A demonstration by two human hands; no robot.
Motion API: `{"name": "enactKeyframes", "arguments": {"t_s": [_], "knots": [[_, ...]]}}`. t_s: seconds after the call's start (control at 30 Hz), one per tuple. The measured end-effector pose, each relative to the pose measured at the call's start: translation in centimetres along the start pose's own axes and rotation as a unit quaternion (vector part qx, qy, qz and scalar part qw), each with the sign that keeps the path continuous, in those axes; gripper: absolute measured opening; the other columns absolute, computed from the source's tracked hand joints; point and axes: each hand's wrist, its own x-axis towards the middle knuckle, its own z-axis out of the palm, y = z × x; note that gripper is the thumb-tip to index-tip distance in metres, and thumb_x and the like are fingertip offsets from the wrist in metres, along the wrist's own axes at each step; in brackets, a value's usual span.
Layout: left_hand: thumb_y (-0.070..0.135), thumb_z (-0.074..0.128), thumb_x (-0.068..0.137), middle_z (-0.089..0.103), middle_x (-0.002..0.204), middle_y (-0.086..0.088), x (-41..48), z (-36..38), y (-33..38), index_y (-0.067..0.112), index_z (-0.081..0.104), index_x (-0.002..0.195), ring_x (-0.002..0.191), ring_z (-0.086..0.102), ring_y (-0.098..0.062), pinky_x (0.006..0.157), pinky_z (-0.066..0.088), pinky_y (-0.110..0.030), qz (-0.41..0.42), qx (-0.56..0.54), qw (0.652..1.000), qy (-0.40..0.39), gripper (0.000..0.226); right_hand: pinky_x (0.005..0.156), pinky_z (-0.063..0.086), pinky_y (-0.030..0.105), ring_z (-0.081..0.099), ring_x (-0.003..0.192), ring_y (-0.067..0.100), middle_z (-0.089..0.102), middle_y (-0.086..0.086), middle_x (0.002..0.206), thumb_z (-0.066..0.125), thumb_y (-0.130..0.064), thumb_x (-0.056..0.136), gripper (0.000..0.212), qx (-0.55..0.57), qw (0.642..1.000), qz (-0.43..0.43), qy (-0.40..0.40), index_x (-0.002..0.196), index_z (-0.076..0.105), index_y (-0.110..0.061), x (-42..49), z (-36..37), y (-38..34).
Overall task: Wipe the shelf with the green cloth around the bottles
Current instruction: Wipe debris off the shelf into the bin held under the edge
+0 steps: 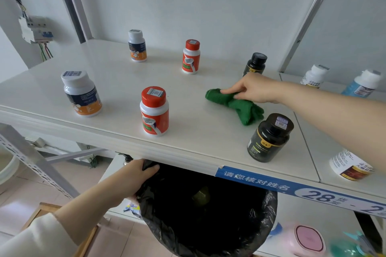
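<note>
White wall rises behind a broad pale shelf that fills the middle of the view, with a blue label strip stuck along its front edge at the right. Below that edge hangs a black bag, its mouth wide open. The left hand grips the bag's rim at the upper left, thumb lying over the plastic and fingers tucked under it.

Six bottles stand upright and well apart on the shelf. At the front are a white-capped bottle on the left, a red-capped bottle in the middle and a black bottle on the right. Behind them stand a second white-capped one, a second red-capped one and a second black one.

The right hand reaches in from the right, just in front of the rear black bottle. Its fingers curl down onto the green cloth and hold it, the forefinger stretched along the cloth's left end. The cloth lies bunched on the shelf, under and in front of that hand, between the two black bottles. Its loose end trails toward the front black bottle, close to the cap; whether they touch I cannot tell.
</note>
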Motion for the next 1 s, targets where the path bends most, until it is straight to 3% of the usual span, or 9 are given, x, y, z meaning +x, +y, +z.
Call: {"name": "enactKeyframes", "arguments": {"t_s": [0.13, 0.23, 0.37, 0.47, 0.57, 0.67, 0.77, 0.87, 1.0], "knots": [[0.027, 0.052, 0.092, 0.066, 0.088, 0.007, 0.1, -0.4, -0.1, 0.028, 0.059, 0.088, 0.087, 0.063, -0.015, 0.069, 0.049, -0.027, 0.002, 0.005, 1.0, 0.004, 0.009, 0.093, 0.033, 0.017, 0.048, 0.125, 0.021, 0.049, 0.003, 0.141, 0.046, -0.003, 0.094, 0.043, -0.022, 0.995, 0.064, 0.08, 0.133, 0.05, -0.02, 0.8, 0.4, 0.2], [0.023, 0.052, 0.092, 0.065, 0.078, 0.008, 0.3, -0.6, -0.4, 0.025, 0.059, 0.081, 0.073, 0.06, -0.005, 0.061, 0.046, -0.017, 0.003, 0.005, 1.0, 0.01, 0.013, 0.109, 0.031, 0.026, 0.04, 0.134, 0.022, 0.036, 0.001, 0.15, 0.047, -0.007, 0.094, 0.049, -0.105, 0.992, 0.073, -0.01, 0.14, 0.039, -0.021, 1.5, 0.8, -0.1], [0.021, 0.052, 0.092, 0.062, 0.08, 0.012, 0.5, -0.8, -0.6, 0.029, 0.055, 0.075, 0.073, 0.056, 0.001, 0.06, 0.041, -0.01, 0.019, 0.03, 0.999, 0.011, 0.019, 0.106, 0.033, 0.021, 0.046, 0.128, 0.015, 0.038, -0.011, 0.148, 0.056, -0.017, 0.09, 0.054, -0.113, 0.991, 0.006, -0.066, 0.14, 0.038, -0.028, 1.6, 0.4, -1.7], [0.023, 0.052, 0.092, 0.062, 0.083, 0.012, 0.6, -0.9, -0.8, 0.03, 0.054, 0.076, 0.076, 0.057, 0.0, 0.064, 0.042, -0.012, 0.022, 0.04, 0.999, 0.013, 0.018, 0.108, 0.036, 0.03, 0.05, 0.125, 0.017, 0.047, -0.006, 0.143, 0.059, -0.02, 0.088, 0.055, -0.078, 0.99, -0.053, -0.105, 0.137, 0.04, -0.036, 2.1, 1.1, -3.7], [0.024, 0.052, 0.092, 0.063, 0.089, 0.009, 0.9, -0.9, -0.9, 0.03, 0.054, 0.079, 0.085, 0.059, -0.008, 0.071, 0.045, -0.017, 0.017, 0.036, 0.999, 0.011, 0.014, 0.094, 0.038, 0.009, 0.052, 0.119, 0.008, 0.056, -0.007, 0.132, 0.061, -0.013, 0.087, 0.047, -0.001, 0.99, -0.068, -0.122, 0.13, 0.052, -0.031, 2.9, 1.0, -5.0], [0.025, 0.052, 0.092, 0.065, 0.096, 0.004, 0.9, -1.1, -1.1, 0.025, 0.059, 0.091, 0.093, 0.061, -0.013, 0.079, 0.049, -0.021, 0.009, 0.026, 1.0, 0.004, 0.007, 0.092, 0.034, 0.009, 0.052, 0.117, 0.008, 0.06, -0.003, 0.129, 0.059, -0.006, 0.087, 0.041, 0.105, 0.993, -0.039, -0.038, 0.124, 0.059, -0.022, 4.3, 0.3, -5.2], [0.027, 0.049, 0.093, 0.065, 0.11, 0.001, 0.6, -1.3, -0.9, 0.018, 0.057, 0.113, 0.105, 0.06, -0.017, 0.097, 0.046, -0.033, 0.004, 0.038, 0.999, -0.006, 0.023, 0.1, 0.033, 0.016, 0.05, 0.122, 0.013, 0.054, 0.002, 0.136, 0.057, -0.007, 0.088, 0.043, 0.134, 0.987, 0.001, 0.092, 0.128, 0.055, -0.022, 6.8, 0.7, -5.7], [0.027, 0.049, 0.093, 0.065, 0.115, 0.0, 0.6, -1.3, -1.1, 0.017, 0.057, 0.115, 0.109, 0.059, -0.019, 0.102, 0.043, -0.036, 0.004, 0.057, 0.998, -0.001, 0.026, 0.112, 0.028, 0.027, 0.038, 0.135, 0.022, 0.035, 0.002, 0.15, 0.052, -0.01, 0.091, 0.051, 0.015, 1.0, -0.016, 0.017, 0.139, 0.041, -0.023, 9.3, 1.9, -7.0], [0.029, 0.05, 0.093, 0.061, 0.121, 0.001, 0.7, -1.5, -1.1, 0.017, 0.054, 0.123, 0.114, 0.055, -0.02, 0.105, 0.039, -0.039, 0.007, 0.064, 0.998, 0.005, 0.033, 0.112, 0.019, 0.02, 0.028, 0.14, 0.014, 0.033, -0.007, 0.15, 0.047, 0.001, 0.092, 0.053, -0.011, 0.991, -0.093, -0.099, 0.139, 0.042, -0.024, 9.4, 1.8, -8.0]]}}
